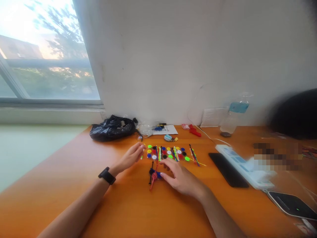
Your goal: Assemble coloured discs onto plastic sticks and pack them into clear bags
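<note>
touching blue and red pieces [154, 174], right hand [182, 178]; bottle label [238, 106] blurred

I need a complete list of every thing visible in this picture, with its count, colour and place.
small round plastic discs: many; yellow, green, red, blue, black, white; rows at table centre
thin plastic sticks: several; mixed colours; among the discs
small joined plastic pieces: few; blue, red, black; at right fingertips
crumpled plastic bag: one; black; back left
clear plastic water bottle: one; blue label; back right
long power strip: one; white; right side
flat phone: one; black; left of the strip
wooden table: one; orange; under everything
wrist watch: one; black; left wrist
left hand: one; open, at the discs' left end
right hand: one; fingertips at the joined pieces
</note>
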{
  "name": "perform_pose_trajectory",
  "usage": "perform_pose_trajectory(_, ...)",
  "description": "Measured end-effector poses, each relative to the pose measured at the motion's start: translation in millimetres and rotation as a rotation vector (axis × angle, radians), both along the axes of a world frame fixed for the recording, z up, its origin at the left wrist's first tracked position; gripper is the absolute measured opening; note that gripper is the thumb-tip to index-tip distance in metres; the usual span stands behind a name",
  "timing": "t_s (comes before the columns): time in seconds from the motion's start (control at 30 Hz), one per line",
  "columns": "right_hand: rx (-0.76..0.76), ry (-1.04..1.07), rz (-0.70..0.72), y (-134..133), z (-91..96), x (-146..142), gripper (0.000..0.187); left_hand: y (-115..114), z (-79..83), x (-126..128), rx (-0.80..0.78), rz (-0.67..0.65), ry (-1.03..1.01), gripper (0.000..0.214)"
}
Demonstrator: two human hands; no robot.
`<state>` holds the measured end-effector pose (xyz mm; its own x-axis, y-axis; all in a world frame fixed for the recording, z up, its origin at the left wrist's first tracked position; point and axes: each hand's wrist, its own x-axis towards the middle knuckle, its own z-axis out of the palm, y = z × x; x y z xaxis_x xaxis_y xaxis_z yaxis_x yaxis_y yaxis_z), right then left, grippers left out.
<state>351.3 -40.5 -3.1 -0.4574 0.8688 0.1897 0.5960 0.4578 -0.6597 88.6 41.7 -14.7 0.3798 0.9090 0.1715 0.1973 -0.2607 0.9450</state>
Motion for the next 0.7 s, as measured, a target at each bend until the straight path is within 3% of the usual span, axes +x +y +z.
perform_pose_trajectory(0.2,0.095,0.156,-0.022,4,3.3,-5,0.033,-26,4.2,25,-0.344,-0.305,-0.143,0.058)
perform_pose_trajectory(0.37,0.074,0.142,0.095,1,10.9,-8,0.024,-38,3.4,34,-0.660,-0.433,-0.309,0.045)
perform_pose_trajectory(0.53,0.056,0.139,0.082,-1,15.3,-10,0.023,-44,9.4,37,-0.686,-0.494,-0.408,0.030)
perform_pose_trajectory(0.7,0.085,0.179,0.068,0,13.0,-8,0.029,-37,-4.5,38,-0.623,-0.423,-0.474,0.033)
